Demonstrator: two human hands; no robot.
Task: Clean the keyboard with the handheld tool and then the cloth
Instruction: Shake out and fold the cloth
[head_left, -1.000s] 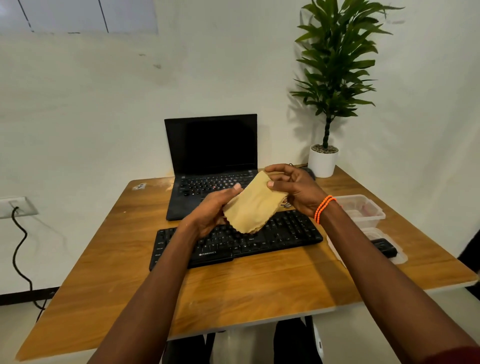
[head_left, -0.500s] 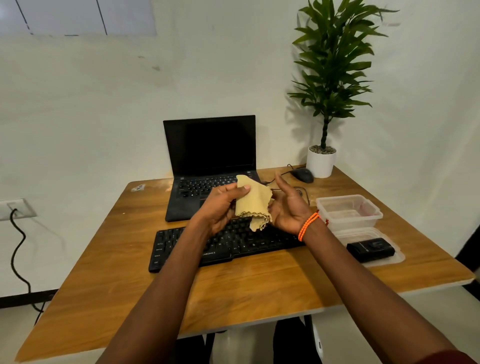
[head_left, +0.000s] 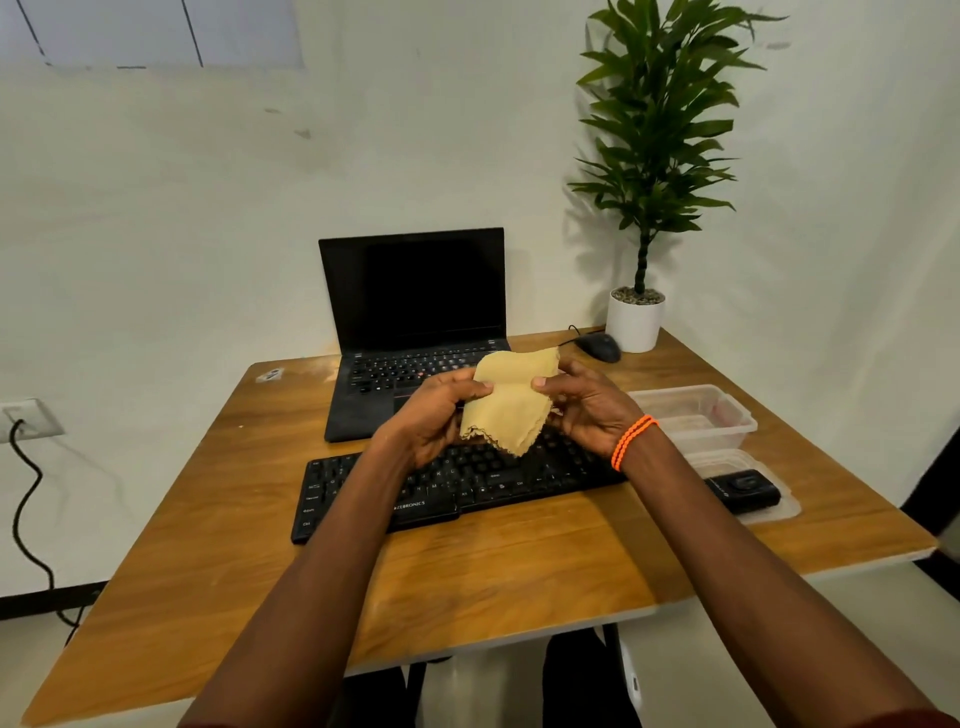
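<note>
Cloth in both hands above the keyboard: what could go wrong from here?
1. The cloth is only pinched at its edges by the left hand and right hand; it could slip onto the keyboard.
2. Wiping may drag the loose keyboard into the laptop.
3. A right-arm sweep could knock the handheld tool.

Office corner: wooden desk (head_left: 218, 499), laptop (head_left: 415, 322), keyboard (head_left: 467, 488), potted plant (head_left: 644, 208).

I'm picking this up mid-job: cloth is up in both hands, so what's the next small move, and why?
Probably lower the cloth onto the keyboard and start wiping. Both the left hand and the right hand pinch it in the air just above the keys, not touching them, and the handheld tool lies set aside on the lid at the right.
</note>
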